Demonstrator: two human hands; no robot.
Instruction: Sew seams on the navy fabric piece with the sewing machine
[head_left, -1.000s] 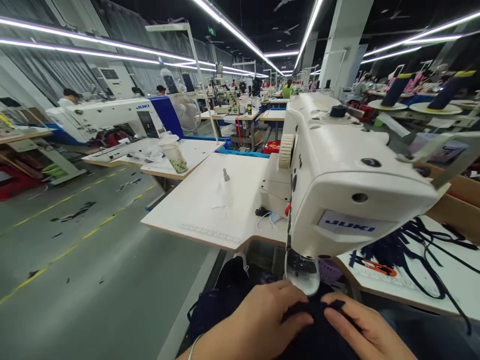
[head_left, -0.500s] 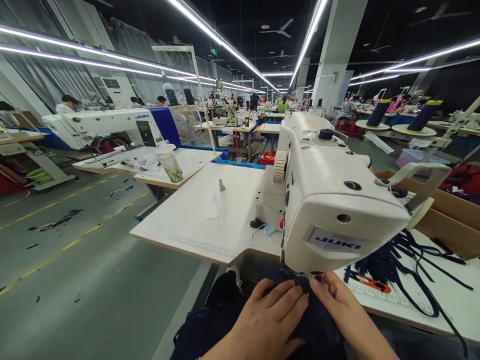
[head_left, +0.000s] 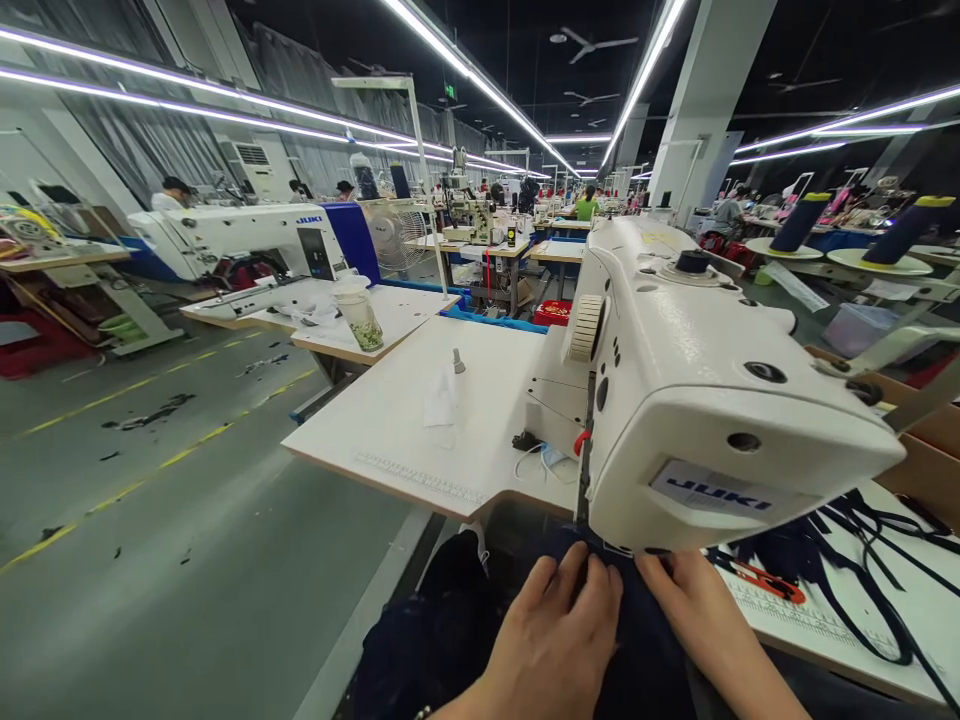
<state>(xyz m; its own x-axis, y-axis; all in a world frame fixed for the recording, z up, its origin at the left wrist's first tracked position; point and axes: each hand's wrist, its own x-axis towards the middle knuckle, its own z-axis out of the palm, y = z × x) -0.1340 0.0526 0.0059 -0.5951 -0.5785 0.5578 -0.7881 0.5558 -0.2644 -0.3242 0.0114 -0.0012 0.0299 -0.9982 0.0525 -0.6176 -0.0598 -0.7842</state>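
A white JUKI sewing machine [head_left: 697,400] stands on a white table [head_left: 420,430] in front of me. Dark navy fabric [head_left: 450,640] lies under its head and hangs down at the front left. My left hand [head_left: 559,640] lies flat on the fabric with its fingers stretched toward the needle area. My right hand [head_left: 690,610] rests on the fabric just right of it, fingertips tucked under the machine's head. The needle itself is hidden by the machine head.
Navy straps [head_left: 832,560] and orange snips [head_left: 765,585] lie on the table at the right, beside a cardboard box [head_left: 930,440]. A small bottle [head_left: 455,362] stands on the table. A jar [head_left: 361,315] sits on the neighbouring table; an aisle [head_left: 150,500] runs at the left. People work far back.
Both hands have slid forward with the fabric, up under the machine head. My view has shifted slightly.
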